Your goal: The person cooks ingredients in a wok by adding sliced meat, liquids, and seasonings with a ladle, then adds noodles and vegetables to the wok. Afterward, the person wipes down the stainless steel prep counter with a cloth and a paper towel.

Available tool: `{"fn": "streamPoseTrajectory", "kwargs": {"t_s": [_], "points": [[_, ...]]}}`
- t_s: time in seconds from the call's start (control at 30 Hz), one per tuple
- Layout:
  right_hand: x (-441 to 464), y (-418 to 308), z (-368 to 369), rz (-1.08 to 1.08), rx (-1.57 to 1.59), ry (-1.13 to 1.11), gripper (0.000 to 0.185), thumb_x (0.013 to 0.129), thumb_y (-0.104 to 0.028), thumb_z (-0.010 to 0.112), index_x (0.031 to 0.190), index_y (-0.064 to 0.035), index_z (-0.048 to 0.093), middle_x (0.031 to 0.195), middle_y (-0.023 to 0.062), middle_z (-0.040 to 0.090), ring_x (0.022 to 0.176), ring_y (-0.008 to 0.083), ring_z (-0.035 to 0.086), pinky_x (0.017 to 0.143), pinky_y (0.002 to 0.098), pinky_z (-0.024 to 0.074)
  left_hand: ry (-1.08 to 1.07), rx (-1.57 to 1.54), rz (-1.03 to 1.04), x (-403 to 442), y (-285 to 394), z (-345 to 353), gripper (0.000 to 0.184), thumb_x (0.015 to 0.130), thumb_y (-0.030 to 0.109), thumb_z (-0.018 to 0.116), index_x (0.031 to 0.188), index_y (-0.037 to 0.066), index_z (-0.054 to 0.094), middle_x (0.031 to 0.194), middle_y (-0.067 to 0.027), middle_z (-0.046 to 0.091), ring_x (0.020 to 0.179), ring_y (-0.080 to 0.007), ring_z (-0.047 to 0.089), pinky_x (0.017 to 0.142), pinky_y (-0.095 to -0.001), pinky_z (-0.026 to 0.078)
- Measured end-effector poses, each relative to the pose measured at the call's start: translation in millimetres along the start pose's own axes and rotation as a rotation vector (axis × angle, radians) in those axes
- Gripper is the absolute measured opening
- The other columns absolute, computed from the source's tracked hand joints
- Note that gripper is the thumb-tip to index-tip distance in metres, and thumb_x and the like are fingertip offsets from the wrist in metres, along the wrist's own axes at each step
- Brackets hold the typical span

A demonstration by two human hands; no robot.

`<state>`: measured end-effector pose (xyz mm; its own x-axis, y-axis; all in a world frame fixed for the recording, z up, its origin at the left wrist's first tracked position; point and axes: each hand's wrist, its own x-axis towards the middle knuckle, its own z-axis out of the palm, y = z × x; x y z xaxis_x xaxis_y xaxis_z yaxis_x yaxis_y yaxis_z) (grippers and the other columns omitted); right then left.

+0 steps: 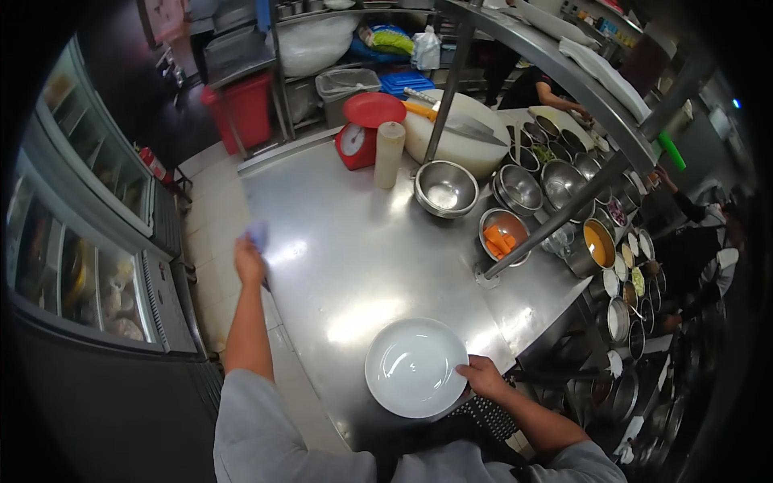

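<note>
A round white plate (416, 368) is at the near edge of the steel table, its glossy inside facing up. My right hand (485, 377) grips its right rim, thumb on top. My left hand (250, 259) is stretched out to the table's left edge, away from the plate. Its fingers are closed on a small bluish thing (257, 235), smeared by motion, perhaps a cloth; I cannot make out its kind.
On the steel table (322, 225) stand a red scale (358, 145), a pale bottle (390, 155), stacked steel bowls (446, 190) and a bowl of carrots (501, 240). A knife (463, 126) lies on a round white board. A shelf post (555, 217) slants across the right. Co-workers are beyond.
</note>
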<state>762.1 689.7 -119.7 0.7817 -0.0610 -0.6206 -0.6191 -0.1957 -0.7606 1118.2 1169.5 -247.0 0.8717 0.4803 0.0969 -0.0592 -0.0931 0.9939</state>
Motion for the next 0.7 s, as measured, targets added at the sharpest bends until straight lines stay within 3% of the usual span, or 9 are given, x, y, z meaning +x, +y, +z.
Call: {"fn": "streamPoseTrajectory", "kwargs": {"t_s": [0.03,0.1,0.17,0.27,0.33,0.4,0.5,0.57,0.7], "points": [[1.0,1.1,1.8,0.024,0.015,0.003,0.024,0.090,-0.016,0.055,0.095,0.0062,0.062,0.077,0.0121,0.066,0.061,0.0179,0.063,0.054,0.0301,0.0524,0.116,0.769,0.190,15.6,18.6,-6.7,0.045,0.087,0.002,0.044,0.131,0.000,0.049,0.132,-0.0176,0.052,0.101,-0.0292,0.059,0.088,-0.0367,0.047],[3.7,8.0,3.7,-0.007,-0.025,0.027,0.024,0.090,-0.016,0.055,0.098,0.0054,0.063,0.078,0.0110,0.066,0.062,0.0161,0.063,0.056,0.0298,0.0523,0.304,0.512,-0.125,42.9,33.0,-5.1,0.046,0.087,0.002,0.045,0.133,-0.003,0.046,0.132,-0.0194,0.052,0.102,-0.0306,0.060,0.091,-0.0371,0.046],[16.1,35.8,1.5,-0.115,-0.090,0.020,0.026,0.091,-0.018,0.056,0.103,0.0039,0.063,0.078,0.0086,0.066,0.066,0.0125,0.062,0.061,0.0294,0.0516,0.418,-0.154,-0.049,16.5,88.8,23.1,0.042,0.088,0.003,0.045,0.129,-0.003,0.051,0.130,-0.0225,0.052,0.108,-0.0330,0.058,0.094,-0.0383,0.044],[8.8,11.6,-2.6,-0.006,-0.061,0.007,0.027,0.091,-0.019,0.056,0.103,0.0039,0.063,0.080,0.0092,0.067,0.065,0.0131,0.062,0.061,0.0298,0.0519,0.473,-0.099,0.186,7.7,106.4,63.1,0.039,0.089,0.005,0.047,0.126,-0.004,0.053,0.128,-0.0239,0.052,0.111,-0.0356,0.056,0.096,-0.0390,0.043],[14.3,15.5,-4.8,-0.048,-0.043,0.007,0.028,0.093,-0.021,0.055,0.103,0.0044,0.061,0.080,0.0107,0.066,0.060,0.0182,0.064,0.054,0.0296,0.0541,0.359,0.222,0.393,4.7,84.8,90.9,0.041,0.090,0.006,0.048,0.131,-0.001,0.050,0.132,-0.0231,0.049,0.113,-0.0364,0.054,0.095,-0.0357,0.043],[20.3,21.9,-7.6,-0.001,0.011,-0.031,0.035,0.093,-0.025,0.056,0.113,0.0046,0.057,0.083,0.0120,0.067,0.059,0.0184,0.064,0.054,0.0305,0.0540,0.031,0.515,0.235,-6.5,54.9,110.7,0.045,0.089,0.015,0.055,0.133,0.006,0.050,0.139,-0.0231,0.042,0.126,-0.0394,0.043,0.105,-0.0420,0.034],[-28.5,-43.6,-30.3,0.002,-0.255,0.021,0.047,0.093,-0.029,0.057,0.126,0.0040,0.049,0.087,0.0131,0.068,0.064,0.0184,0.065,0.061,0.0300,0.0539,-0.047,1.024,0.300,-82.7,130.7,127.6,0.051,0.086,0.026,0.061,0.134,0.011,0.051,0.146,-0.0225,0.031,0.137,-0.0418,0.025,0.112,-0.0529,0.018],[-55.8,-78.9,-77.8,-0.252,-0.083,0.275,0.050,0.094,-0.031,0.057,0.133,-0.0017,0.046,0.089,0.0088,0.069,0.075,0.0138,0.064,0.074,0.0267,0.0506,0.008,0.923,0.408,-88.4,144.3,124.2,0.055,0.084,0.030,0.063,0.134,0.012,0.051,0.148,-0.0220,0.028,0.138,-0.0428,0.019,0.112,-0.0567,0.011],[-133.5,-243.9,-183.2,-0.971,-0.199,1.141,0.021,0.090,-0.021,0.064,0.089,-0.0008,0.066,0.069,0.0026,0.062,0.059,0.0063,0.055,0.052,0.0228,0.0440,-0.095,0.782,0.491,-117.6,188.6,113.8,0.059,0.082,0.030,0.066,0.135,0.009,0.050,0.148,-0.0230,0.029,0.139,-0.0433,0.018,0.113,-0.0539,0.013]]}}
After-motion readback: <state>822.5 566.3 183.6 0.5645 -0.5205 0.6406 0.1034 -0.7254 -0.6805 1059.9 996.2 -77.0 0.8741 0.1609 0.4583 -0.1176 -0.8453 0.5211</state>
